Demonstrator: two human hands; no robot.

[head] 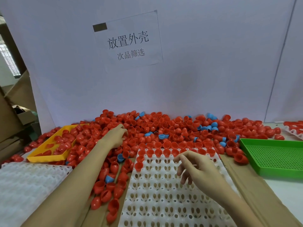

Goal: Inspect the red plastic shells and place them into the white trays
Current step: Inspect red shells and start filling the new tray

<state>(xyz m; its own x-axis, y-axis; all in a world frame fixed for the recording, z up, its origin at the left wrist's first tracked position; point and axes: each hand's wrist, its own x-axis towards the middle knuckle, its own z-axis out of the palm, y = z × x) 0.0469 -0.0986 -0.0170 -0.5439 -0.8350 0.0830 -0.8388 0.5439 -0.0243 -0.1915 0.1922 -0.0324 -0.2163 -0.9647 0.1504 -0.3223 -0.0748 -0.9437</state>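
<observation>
Left hand (pixel 116 135) curls into the red shells (pixel 164 128) piled at 12 o'clock, grasp possibly closed on one but hidden; right hand (pixel 193 167), loose and empty, hovers nearer the white tray (pixel 164 194), whose filled top row sits at its 11 o'clock.

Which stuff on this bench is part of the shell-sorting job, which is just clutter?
Job:
- red shells, heaped along the back
- white tray, far row and left corner filled
- left hand, in the heap
- right hand, above the tray, holding nothing

Lying about:
- blue shells, mixed in
- yellow tray
- green tray
- paper sign
- cardboard boxes
</observation>
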